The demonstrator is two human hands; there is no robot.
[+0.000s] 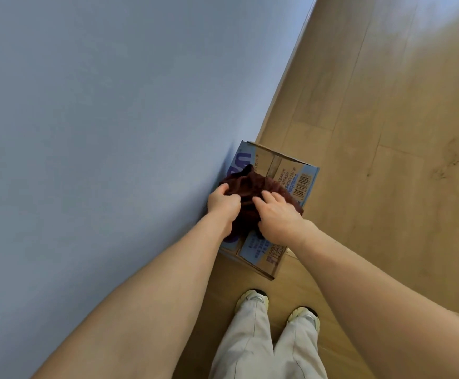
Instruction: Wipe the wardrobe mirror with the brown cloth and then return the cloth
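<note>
Brown cloth (253, 187) bunched on cardboard box (285, 170), left hand (223, 203) gripping it, right hand (277, 217) flat on it, print partly hidden

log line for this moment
left hand: grips brown cloth | right hand: rests on brown cloth | brown cloth: bunched on cardboard box beside wall | mirror: not in view

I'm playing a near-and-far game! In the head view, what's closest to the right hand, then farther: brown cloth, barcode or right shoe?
1. brown cloth: on the box, with the right hand touching it.
2. barcode: at the box's right edge.
3. right shoe: down on the floor, below the box.
</note>
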